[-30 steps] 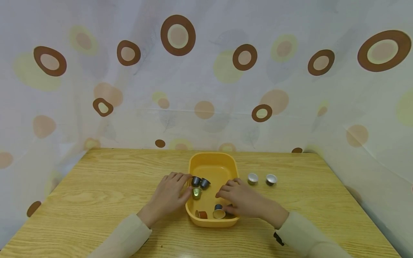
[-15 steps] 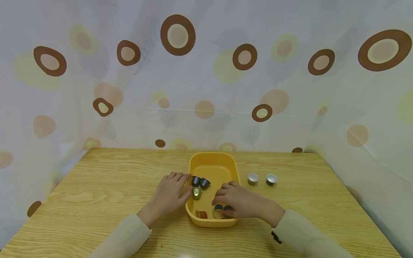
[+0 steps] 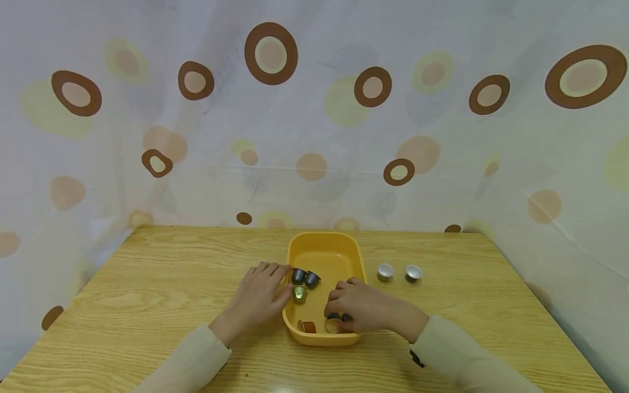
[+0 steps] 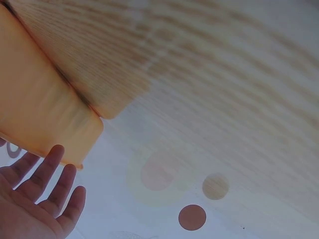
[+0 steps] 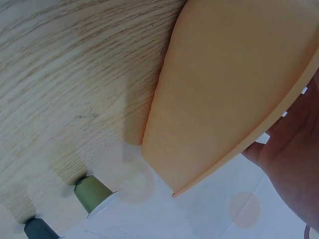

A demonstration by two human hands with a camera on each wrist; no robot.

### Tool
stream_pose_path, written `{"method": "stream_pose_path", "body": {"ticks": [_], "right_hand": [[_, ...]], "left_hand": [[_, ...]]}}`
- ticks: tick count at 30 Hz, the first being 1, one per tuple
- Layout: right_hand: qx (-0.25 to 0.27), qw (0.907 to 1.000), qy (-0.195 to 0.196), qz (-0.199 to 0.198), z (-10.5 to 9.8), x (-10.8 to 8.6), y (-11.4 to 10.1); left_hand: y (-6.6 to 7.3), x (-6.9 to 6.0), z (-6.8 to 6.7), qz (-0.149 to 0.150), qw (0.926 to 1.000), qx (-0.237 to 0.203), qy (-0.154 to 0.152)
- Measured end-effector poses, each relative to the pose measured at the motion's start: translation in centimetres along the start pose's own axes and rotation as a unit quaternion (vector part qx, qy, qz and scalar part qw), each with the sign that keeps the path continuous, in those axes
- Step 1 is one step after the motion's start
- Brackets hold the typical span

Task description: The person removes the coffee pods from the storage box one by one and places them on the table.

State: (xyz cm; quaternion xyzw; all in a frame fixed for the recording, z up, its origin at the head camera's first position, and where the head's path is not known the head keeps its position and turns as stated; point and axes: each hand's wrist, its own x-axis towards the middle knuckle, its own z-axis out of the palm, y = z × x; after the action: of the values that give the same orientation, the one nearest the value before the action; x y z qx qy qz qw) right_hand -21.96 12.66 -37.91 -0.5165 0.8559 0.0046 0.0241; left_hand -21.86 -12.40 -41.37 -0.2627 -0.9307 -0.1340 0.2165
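Observation:
Coffee capsules lie in a yellow plastic tub [image 3: 324,340]. My left hand [image 3: 257,295] rests at the tub's left rim, its fingers fairly straight and apart in the left wrist view. Beside it inside the tub are two dark capsules [image 3: 312,280] and a gold-green capsule [image 3: 299,295]. My right hand [image 3: 366,307] reaches over the right rim, fingers bent down around a dark capsule with a tan face [image 3: 332,326]. Its thumb overlaps that capsule's edge; whether it grips is hidden. Another dark capsule [image 3: 346,317] shows partly under the hand. A brown capsule [image 3: 307,327] lies at the near left.
Two capsules stand lid up on the wooden table [image 3: 162,284] right of the tub; the right wrist view shows a green capsule [image 5: 93,194] and a dark capsule [image 5: 40,229]. A patterned curtain [image 3: 314,136] hangs behind the table and at both sides.
My right hand has shifted left and lower in the tub, its fingers closing in around the tan-faced capsule. The left hand has kept its place.

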Motion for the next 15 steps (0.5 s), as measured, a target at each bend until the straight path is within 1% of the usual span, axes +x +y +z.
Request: {"method": "stream_pose_path", "body": {"ticks": [8, 15], "right_hand": [[-0.002, 0.9998, -0.019, 0.011, -0.13, 0.25, -0.11], [-0.030, 0.9992, -0.022, 0.015, -0.04, 0.46, -0.23]], "left_hand": [[-0.09, 0.02, 0.15, 0.003, 1.0000, 0.000, 0.003], [-0.01, 0.05, 0.01, 0.001, 1.0000, -0.005, 0.001]]}}
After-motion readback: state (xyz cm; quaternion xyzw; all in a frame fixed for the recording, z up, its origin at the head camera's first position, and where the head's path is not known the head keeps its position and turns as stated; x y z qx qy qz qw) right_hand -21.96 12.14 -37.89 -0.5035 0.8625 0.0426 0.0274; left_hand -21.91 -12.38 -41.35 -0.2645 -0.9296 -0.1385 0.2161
